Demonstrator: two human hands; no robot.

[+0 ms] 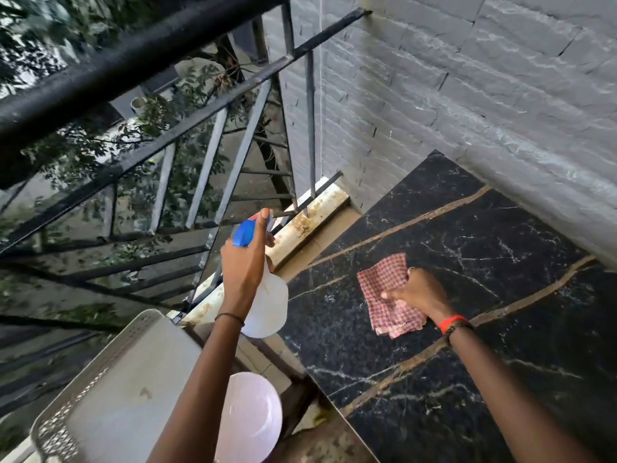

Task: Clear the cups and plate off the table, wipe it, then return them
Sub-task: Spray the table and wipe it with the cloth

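Wiping is judged in hand: cloth (pixel 389 295) is pinched on the bench (pixel 484 248) by the right grip (pixel 417 292), spray bottle (pixel 267 305) is clasped in the left grip (pixel 243 272), plate (pixel 250 416) is parked off the bench below that grip, and strokes outward from the right grip seem called for next.

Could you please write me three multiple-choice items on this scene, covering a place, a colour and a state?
1. Where is the checked cloth? A on the table; B in a bucket; C in a sink.
2. The spray bottle has a head that is: A green; B blue; C yellow.
3. The left hand is: A empty; B gripping the spray bottle; C pressing the cloth.
1 A: it lies on the black table. 2 B: blue shows beside the thumb. 3 B: its fingers hold the bottle's top.
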